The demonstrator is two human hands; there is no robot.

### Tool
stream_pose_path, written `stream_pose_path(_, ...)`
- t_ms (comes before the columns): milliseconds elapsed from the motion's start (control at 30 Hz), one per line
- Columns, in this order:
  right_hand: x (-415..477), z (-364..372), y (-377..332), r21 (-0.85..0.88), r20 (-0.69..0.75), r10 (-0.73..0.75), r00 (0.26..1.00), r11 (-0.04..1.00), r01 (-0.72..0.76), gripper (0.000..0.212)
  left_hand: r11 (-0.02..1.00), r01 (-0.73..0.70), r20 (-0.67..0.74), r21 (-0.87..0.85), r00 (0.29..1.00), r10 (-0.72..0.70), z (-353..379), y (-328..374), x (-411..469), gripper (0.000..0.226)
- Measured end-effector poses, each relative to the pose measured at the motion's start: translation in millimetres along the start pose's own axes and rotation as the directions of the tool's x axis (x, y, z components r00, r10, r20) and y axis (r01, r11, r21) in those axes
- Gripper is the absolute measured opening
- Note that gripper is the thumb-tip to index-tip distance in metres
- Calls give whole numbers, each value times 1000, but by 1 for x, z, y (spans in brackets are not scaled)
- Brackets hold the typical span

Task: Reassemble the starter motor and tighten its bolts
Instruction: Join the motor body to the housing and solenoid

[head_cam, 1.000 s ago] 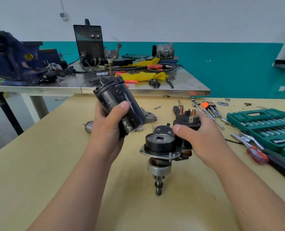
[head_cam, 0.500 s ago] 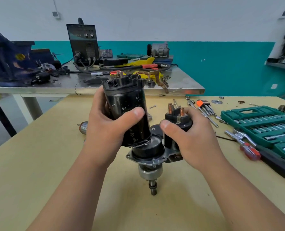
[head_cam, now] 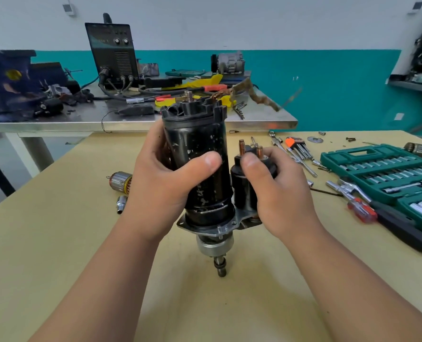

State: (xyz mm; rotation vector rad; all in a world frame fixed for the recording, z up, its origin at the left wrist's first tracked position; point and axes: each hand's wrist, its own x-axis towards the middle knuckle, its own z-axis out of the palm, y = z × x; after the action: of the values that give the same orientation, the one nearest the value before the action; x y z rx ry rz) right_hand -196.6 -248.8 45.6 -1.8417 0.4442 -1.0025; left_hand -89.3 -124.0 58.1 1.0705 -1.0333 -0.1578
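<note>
Your left hand (head_cam: 165, 183) is wrapped round the black motor housing (head_cam: 200, 144) — thumb across its front, fingers curled behind it. The housing stands upright at the centre of the view, brush end with its threaded stud on top, and its lower end meets the silver flange plate (head_cam: 220, 228) of the drive end. Your right hand (head_cam: 279, 193) grips the solenoid (head_cam: 242, 186), which sits just beside the housing at its three o'clock, on the same flange; your thumb lies over its cap, next to the two copper terminal studs. Below the flange the pinion shaft (head_cam: 220, 265) points down at six o'clock. Whether its tip touches the wooden table (head_cam: 57, 243) cannot be told.

At nine o'clock from the motor an armature (head_cam: 121, 181) lies on the table, with a small chrome socket (head_cam: 121, 203) just below it. At three o'clock the green socket set case (head_cam: 382, 169) lies open, and a ratchet (head_cam: 348, 187) and a red-handled screwdriver (head_cam: 361, 209) lie between it and your right hand. At about two o'clock there is a hex key set (head_cam: 296, 144) in an orange holder, with a washer (head_cam: 315, 139) near it.

Beyond the table, at twelve o'clock, stands a steel bench (head_cam: 81, 119) — a black welder (head_cam: 112, 53) at eleven o'clock on it and a blue vise (head_cam: 2, 82) at ten.
</note>
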Motion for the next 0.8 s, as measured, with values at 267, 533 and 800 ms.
stream_pose_path(267, -1, 1, -1, -40, -15, 7, 1000, 999, -8, 48, 1000, -5, -11, 31, 1000, 5, -7, 0, 0, 39)
stream_pose_path(533, 1, 0, 0, -53, 4, 77, 997, 996, -77, 50, 994, 101, 0, -36, 995, -101, -5, -3, 0, 32)
stream_pose_path(800, -1, 2, 1, -87, -28, -27, 999, 996, 24, 34, 990, 113, -11, -84, 993, -114, -6, -3, 0, 48)
